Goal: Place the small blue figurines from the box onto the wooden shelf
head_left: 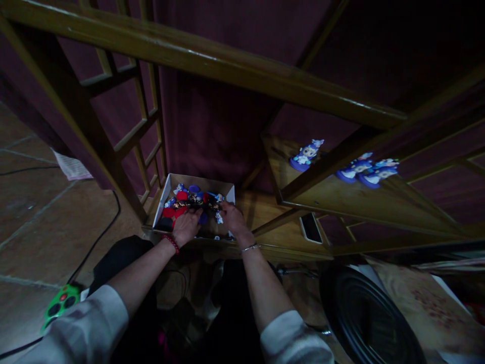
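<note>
A shallow white-walled box (163, 200) sits on the low wooden shelf and holds several small figurines with blue, red and black parts. My left hand (186, 227), with a red bead bracelet at its wrist, reaches over the front of the box. Its fingers point down among the pieces, and what they touch is too dark to make out. At the right side of the box is my right hand (232, 218), fingers bent beside a small white-and-blue figurine (219, 217). Whether it grips anything is unclear.
Several blue-and-white figurines (305, 154) stand on the raised shelf at the right. A phone (311, 227) lies on the lower wooden shelf (265, 208). Wooden beams cross above and beside the box. A green object (60, 303) with a cable is on the floor; a round black object (373, 316) is lower right.
</note>
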{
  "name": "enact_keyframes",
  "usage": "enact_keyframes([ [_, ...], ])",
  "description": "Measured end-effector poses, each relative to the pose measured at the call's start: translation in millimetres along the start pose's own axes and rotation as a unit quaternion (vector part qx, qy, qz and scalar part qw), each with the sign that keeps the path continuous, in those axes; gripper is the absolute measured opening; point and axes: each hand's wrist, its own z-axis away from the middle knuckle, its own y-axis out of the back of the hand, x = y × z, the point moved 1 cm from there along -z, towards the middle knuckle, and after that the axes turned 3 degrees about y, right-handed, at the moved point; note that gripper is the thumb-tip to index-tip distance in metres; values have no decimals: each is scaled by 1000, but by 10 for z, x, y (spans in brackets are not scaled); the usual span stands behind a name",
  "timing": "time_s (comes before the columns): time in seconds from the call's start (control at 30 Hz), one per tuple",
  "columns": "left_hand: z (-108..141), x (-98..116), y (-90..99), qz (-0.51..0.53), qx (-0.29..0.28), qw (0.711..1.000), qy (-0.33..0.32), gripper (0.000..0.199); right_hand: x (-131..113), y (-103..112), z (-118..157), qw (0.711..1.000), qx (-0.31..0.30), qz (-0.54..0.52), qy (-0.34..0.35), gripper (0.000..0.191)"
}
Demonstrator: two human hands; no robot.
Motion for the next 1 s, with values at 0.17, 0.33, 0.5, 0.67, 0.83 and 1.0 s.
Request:
enact_keyframes([
  [0.17, -26, 82, -48, 4, 2, 1000, -28, 42, -95, -20, 62, 996, -31, 76, 24, 34],
  [0.33, -64, 90, -85, 6, -8, 999, -44, 33, -177, -26, 71, 992, -48, 117, 16, 33],
  [0.5, -99, 61, -100, -9, -15, 997, -69, 29, -243, -41, 55, 988, -47, 150, 14, 35],
  [0.67, -108, 44, -77, 4, -22, 996, -89, 35, -192, -27, 54, 994, -23, 108, 19, 49],
  [0.83, -116, 15, -71, 14, -22, 995, -101, 40, -100, -49, 28, 1000, -11, -11, 4, 39],
  [1.0, -122, 5, -88, 2, -18, 995, -95, 39, -43, -144, -35, 991, -3, -133, -1, 30],
])
